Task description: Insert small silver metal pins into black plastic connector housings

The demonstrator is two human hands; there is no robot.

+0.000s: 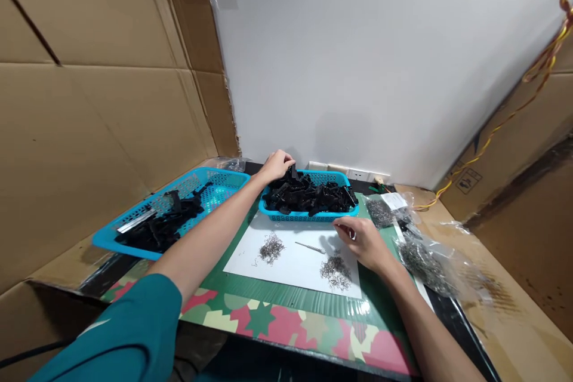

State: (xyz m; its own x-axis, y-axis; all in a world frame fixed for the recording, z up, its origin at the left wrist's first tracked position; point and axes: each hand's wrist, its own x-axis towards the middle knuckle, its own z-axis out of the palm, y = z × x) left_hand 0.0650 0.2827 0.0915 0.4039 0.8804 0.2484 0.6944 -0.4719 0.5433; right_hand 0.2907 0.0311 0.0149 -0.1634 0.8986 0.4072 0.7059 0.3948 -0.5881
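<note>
My left hand (pixel 278 165) reaches over the left end of a blue basket (pixel 308 215) heaped with black plastic parts (pixel 308 194). Its fingers are closed on a black plastic part (pixel 292 173) at the top of the heap. Just in front of the basket's right corner, my right hand (pixel 362 240) hovers above the white sheet (pixel 290 271), fingers curled together; what they hold, if anything, is too small to make out. Below lie two piles of small metal pieces, a left pile (pixel 271 248) and a right pile (pixel 335 273), with a thin metal tool (pixel 310 247) between them.
A larger blue basket (pixel 105 240) with black parts and a silver strip stands left. At right lie plastic bags (pixel 425 262) of small metal pieces. Cardboard walls (pixel 89 107) flank the table; a power strip (pixel 358 174) and twisted yellow wire (pixel 487 149) are behind and right.
</note>
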